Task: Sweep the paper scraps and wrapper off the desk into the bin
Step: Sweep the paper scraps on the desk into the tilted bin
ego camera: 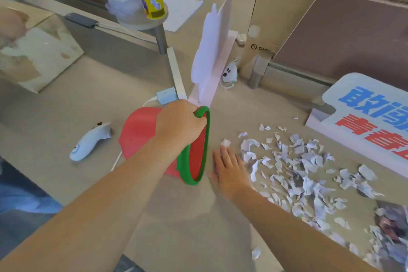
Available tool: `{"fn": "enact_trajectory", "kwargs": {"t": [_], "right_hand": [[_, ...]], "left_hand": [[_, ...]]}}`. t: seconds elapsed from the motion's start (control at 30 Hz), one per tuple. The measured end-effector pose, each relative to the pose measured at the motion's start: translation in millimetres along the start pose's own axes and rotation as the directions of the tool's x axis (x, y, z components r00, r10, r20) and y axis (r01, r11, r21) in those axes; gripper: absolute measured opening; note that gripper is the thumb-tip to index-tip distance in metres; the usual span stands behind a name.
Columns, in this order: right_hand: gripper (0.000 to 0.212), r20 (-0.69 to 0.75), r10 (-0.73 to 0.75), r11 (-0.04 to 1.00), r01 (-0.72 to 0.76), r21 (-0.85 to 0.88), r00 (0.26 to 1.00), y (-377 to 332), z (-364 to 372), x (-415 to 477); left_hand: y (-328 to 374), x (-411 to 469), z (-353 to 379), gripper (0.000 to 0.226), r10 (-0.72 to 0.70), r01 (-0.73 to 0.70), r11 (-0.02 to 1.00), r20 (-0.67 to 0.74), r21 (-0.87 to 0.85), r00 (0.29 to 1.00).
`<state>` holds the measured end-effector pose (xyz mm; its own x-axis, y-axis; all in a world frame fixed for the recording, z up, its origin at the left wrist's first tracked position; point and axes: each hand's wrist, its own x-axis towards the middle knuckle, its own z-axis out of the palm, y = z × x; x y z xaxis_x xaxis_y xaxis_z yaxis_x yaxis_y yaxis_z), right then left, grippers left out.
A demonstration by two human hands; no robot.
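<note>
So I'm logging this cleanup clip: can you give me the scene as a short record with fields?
bin: red with green rim, tipped on its side, mouth facing the scraps
left hand: gripping the bin's rim
right hand: open, flat on the desk beside the bin's mouth
paper scraps: spread over the desk right of the hand
wrapper: blurred, at the right edge

The left hand [180, 125] covers part of the green rim and red wall of the bin [141, 132] lying on its side. The right hand [229, 169] is motion-blurred, fingers indistinct. Paper scraps [304, 174] smear toward the lower right corner, where a dark crumpled wrapper [391, 221] is blurred and cut by the frame edge. A printed sign [373, 112] runs off the right edge.
</note>
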<state>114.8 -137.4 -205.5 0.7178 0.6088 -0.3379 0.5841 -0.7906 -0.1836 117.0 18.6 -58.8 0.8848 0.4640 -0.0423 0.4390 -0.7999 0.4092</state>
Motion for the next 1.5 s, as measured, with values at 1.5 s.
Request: {"fn": "enact_trajectory", "kwargs": {"t": [1.5], "right_hand": [[0.017,0.073,0.446,0.692,-0.395,0.605,0.892,-38,-1,-21]], "left_hand": [[-40,-22,-25,0.022,-0.049,0.053,0.997,0.064,-0.057,0.997]]}}
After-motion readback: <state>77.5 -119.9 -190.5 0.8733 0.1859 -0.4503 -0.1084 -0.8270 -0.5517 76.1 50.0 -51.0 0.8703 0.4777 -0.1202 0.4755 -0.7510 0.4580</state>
